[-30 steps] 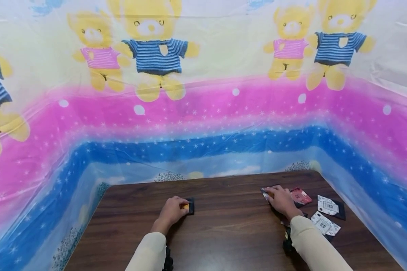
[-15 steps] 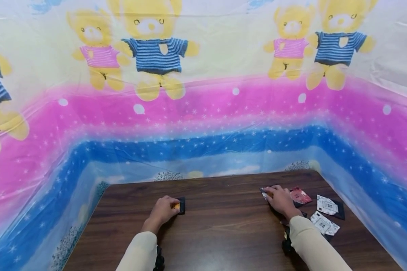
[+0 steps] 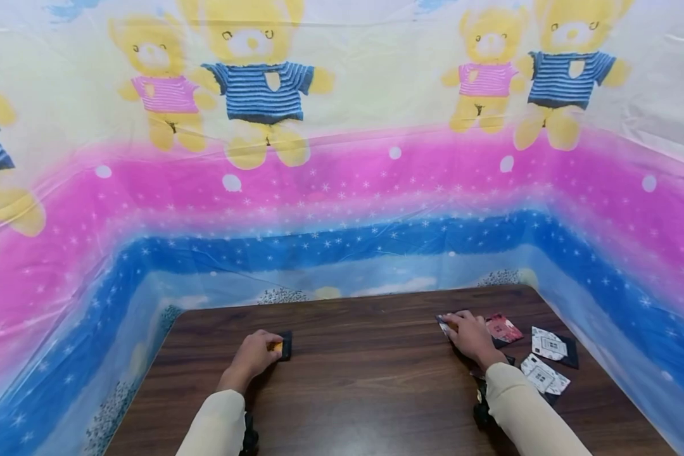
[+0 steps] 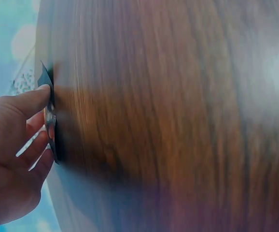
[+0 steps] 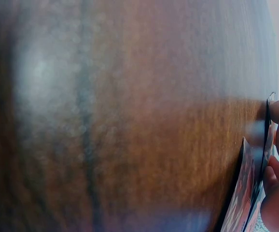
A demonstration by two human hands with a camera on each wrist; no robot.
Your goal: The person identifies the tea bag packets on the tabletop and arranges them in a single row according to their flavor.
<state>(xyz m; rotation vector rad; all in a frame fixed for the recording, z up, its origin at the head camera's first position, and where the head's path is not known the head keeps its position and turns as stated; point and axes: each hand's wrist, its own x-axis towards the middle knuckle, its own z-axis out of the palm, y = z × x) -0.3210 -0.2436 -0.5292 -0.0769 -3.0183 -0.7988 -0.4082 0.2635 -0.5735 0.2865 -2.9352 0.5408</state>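
Observation:
Toward the left of the table, my left hand (image 3: 253, 354) pinches a small flat black packet (image 3: 287, 345) with a yellow-orange patch. In the left wrist view that packet (image 4: 45, 79) appears nearly edge-on, with the thumb on one face and other fingers behind it. At the right, my right hand (image 3: 472, 337) grips a patterned packet (image 3: 443, 324) by its edges, largely covering it. The right wrist view has this packet (image 5: 266, 128) edge-on at the fingertips, beside another thin packet (image 5: 237, 198).
A red packet (image 3: 504, 328) lies just right of my right hand. Farther right are two white printed packets, an upper one (image 3: 549, 345) and a lower one (image 3: 541, 375), with black pieces under them. A printed cloth (image 3: 342, 209) hangs around the brown wooden table (image 3: 365, 392).
My left hand has moved leftward across the table with the black packet in its fingers. My right hand has stayed in place on its packet.

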